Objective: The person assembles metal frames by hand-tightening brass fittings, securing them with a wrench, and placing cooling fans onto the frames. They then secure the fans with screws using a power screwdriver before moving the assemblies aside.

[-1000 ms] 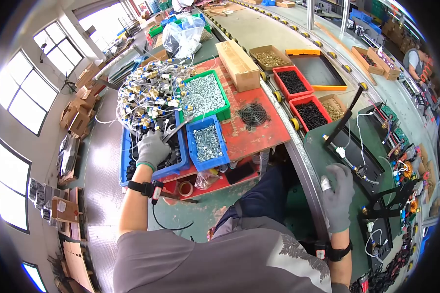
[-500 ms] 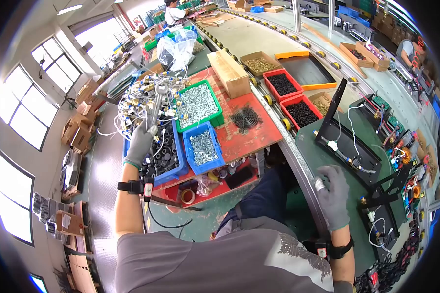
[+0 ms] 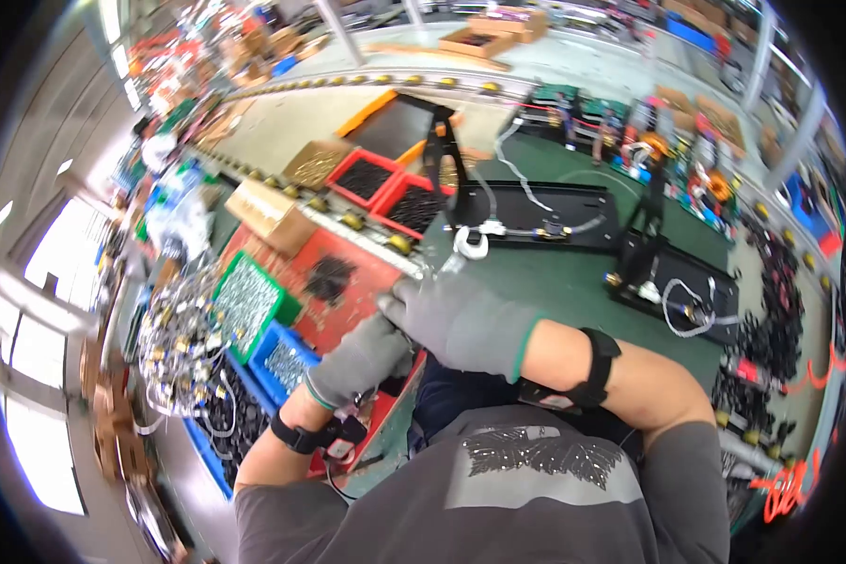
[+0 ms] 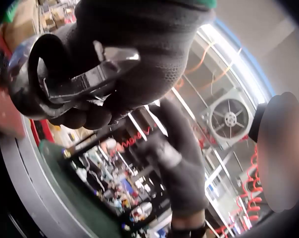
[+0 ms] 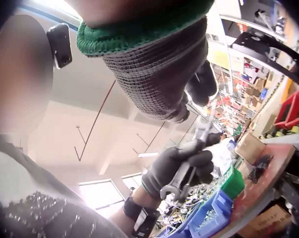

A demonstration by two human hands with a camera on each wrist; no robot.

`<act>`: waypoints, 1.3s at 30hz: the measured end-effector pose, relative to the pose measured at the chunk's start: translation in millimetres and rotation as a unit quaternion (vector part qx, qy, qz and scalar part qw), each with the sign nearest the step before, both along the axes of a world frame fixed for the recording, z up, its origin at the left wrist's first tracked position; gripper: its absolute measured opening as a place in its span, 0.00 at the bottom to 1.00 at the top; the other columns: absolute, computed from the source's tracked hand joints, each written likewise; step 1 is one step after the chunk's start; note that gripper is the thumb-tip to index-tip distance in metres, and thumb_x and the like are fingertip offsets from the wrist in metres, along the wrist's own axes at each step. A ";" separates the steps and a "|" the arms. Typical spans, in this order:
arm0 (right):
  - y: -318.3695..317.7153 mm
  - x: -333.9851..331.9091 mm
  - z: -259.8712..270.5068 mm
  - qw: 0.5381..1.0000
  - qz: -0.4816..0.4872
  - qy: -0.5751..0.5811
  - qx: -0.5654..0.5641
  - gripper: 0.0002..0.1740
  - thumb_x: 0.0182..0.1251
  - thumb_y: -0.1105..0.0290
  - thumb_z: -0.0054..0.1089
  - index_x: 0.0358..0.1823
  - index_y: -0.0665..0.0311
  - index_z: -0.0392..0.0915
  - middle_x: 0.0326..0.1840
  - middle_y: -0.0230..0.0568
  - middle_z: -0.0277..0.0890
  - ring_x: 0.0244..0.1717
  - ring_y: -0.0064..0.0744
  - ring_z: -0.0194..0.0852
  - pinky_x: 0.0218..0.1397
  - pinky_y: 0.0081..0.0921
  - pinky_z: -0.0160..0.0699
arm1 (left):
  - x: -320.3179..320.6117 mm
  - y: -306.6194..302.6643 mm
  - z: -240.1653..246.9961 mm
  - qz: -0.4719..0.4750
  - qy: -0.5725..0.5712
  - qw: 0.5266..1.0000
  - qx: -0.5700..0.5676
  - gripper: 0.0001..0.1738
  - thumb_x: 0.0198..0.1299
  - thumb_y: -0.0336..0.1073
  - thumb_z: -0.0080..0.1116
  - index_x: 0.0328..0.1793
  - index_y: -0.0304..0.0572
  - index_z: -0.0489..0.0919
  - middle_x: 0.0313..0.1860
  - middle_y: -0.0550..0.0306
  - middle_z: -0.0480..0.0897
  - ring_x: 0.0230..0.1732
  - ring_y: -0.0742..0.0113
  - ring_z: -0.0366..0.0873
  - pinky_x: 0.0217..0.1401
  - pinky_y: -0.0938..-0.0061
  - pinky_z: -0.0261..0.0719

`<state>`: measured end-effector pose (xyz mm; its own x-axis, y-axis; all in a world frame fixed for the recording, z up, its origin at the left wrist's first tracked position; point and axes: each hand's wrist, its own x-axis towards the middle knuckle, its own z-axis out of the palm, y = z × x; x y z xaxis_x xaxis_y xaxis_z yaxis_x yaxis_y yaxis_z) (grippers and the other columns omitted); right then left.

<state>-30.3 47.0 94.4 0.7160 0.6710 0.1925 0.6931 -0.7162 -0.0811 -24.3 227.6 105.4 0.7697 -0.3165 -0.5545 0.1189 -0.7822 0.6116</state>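
Observation:
In front of the body, my gloved left hand [image 3: 362, 359] grips metal wrenches. The right wrist view shows an open-ended wrench [image 5: 170, 191] poking out below the fist, with a second shank beside it. One pale wrench head [image 3: 471, 244] appears beyond my hands in the head view. Large and close in the left wrist view is a ring-shaped end [image 4: 22, 96]. My gloved right hand [image 3: 475, 324] overlaps the left in the head view, its fingers loosely bent near the tools. Two black metal brackets [image 3: 559, 202] with white tubing lie on the green surface to the right.
A red table [image 3: 329, 310] on the left carries a green bin [image 3: 287, 308] and a blue bin [image 3: 271, 381] of small metal parts. Tangled tubes with brass fittings [image 3: 174, 343] lie behind. Roller track [image 3: 352, 221], red bins [image 3: 362, 150] and a cardboard box [image 3: 271, 218] stand ahead.
The left hand has lifted the wrenches from the blue bin of black parts and brought them in front of the body. The right hand has moved left to meet it. The head has turned right.

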 end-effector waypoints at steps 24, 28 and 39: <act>-84.9 138.2 -52.0 0.755 -0.307 0.115 0.568 0.14 0.70 0.64 0.53 0.42 0.68 0.80 0.33 0.57 0.81 0.37 0.55 0.83 0.44 0.44 0.80 | 65.8 22.8 -7.6 0.049 0.127 0.990 -0.047 0.13 0.73 0.39 0.51 0.53 0.39 0.79 0.28 0.61 0.81 0.22 0.76 0.77 0.24 0.80 0.74; -73.1 153.9 -54.8 0.793 -0.382 0.081 0.468 0.15 0.69 0.62 0.57 0.42 0.70 0.79 0.28 0.51 0.82 0.31 0.47 0.85 0.40 0.40 0.82 | 77.2 14.3 -9.3 0.042 0.123 0.991 -0.004 0.13 0.73 0.40 0.52 0.54 0.39 0.78 0.29 0.60 0.82 0.22 0.75 0.78 0.24 0.80 0.75; -71.8 171.4 -59.0 0.833 -0.330 0.173 0.408 0.19 0.69 0.58 0.56 0.38 0.71 0.78 0.29 0.59 0.79 0.35 0.58 0.81 0.41 0.48 0.78 | 92.4 18.0 -10.0 0.047 0.112 0.992 0.031 0.12 0.73 0.39 0.52 0.52 0.38 0.77 0.27 0.60 0.81 0.20 0.75 0.77 0.23 0.81 0.73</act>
<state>141.1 -24.7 35.4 0.9848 -0.1446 0.0965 0.0031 -0.5406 -0.8413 68.1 245.6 95.4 0.6498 -0.2094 -0.7307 0.3199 -0.7967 0.5128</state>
